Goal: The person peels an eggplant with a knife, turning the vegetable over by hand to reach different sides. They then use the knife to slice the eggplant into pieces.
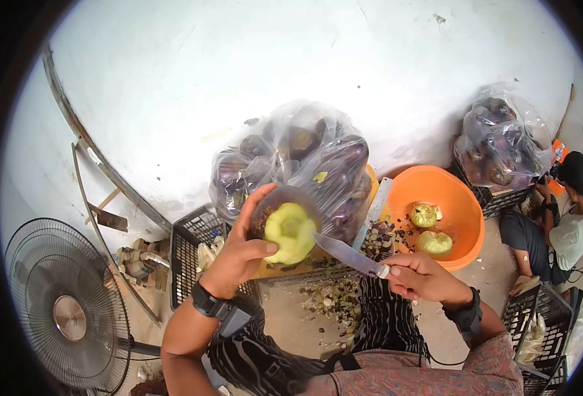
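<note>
A round, dark-skinned fruit (pixel 290 232) with pale green flesh bared on its near side is in my left hand (pixel 242 249), thumb on the flesh and fingers round the back. My right hand (pixel 420 277) is closed round the handle of a knife (pixel 347 253). The blade points left, its tip at the right edge of the green flesh; whether it touches cannot be told. Behind the fruit, clear plastic bags (pixel 305 155) hold several dark purple fruits. To the right, an orange basin (pixel 463 214) holds two peeled pale green fruits (pixel 434 243) and dark peel scraps.
A large fan (pixel 70 317) stands at the left beside a black crate (pixel 184 264). Peelings (pixel 334 303) litter the floor between my legs. At the right are another bag of purple fruits (pixel 502 145), a seated person (pixel 572 231) and black crates (pixel 525 317).
</note>
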`<control>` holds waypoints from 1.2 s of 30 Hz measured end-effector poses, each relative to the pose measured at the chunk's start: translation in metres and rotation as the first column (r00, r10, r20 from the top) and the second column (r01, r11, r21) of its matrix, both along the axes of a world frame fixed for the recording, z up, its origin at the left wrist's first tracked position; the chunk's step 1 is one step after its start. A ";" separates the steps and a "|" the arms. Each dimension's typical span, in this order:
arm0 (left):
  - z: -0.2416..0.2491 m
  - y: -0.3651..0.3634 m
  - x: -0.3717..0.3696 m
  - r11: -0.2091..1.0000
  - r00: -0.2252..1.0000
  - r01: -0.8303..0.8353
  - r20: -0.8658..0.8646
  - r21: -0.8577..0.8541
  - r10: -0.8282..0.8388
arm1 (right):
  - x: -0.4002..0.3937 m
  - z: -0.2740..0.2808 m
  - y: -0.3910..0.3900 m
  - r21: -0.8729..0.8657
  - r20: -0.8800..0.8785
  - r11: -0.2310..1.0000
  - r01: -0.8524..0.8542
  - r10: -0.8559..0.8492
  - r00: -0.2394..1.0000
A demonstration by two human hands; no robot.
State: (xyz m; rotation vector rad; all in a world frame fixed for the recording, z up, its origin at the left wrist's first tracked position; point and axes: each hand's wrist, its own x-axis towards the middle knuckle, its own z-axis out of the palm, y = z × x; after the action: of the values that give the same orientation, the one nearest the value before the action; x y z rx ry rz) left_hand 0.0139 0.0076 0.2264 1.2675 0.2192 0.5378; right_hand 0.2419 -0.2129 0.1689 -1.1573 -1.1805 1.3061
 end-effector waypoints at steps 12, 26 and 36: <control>0.019 -0.075 -0.029 0.997 0.993 0.054 -0.109 0.064 -0.046 | -0.006 0.002 -0.061 0.037 0.024 0.997 -0.062 0.061 0.998; -0.042 -0.087 -0.031 0.993 0.990 0.101 -0.091 -0.054 -0.105 | -0.006 0.000 -0.090 -0.082 0.206 0.996 -0.023 0.039 0.978; -0.082 -0.064 -0.050 0.994 0.991 0.068 -0.108 -0.090 -0.077 | -0.011 -0.011 -0.057 -0.230 0.189 0.972 -0.054 0.099 0.977</control>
State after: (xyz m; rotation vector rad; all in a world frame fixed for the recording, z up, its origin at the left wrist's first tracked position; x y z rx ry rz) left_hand -0.0365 -0.0565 0.1442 1.2183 0.2856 0.3918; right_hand 0.2311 -0.2703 0.1578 -1.4464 -1.2560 1.4361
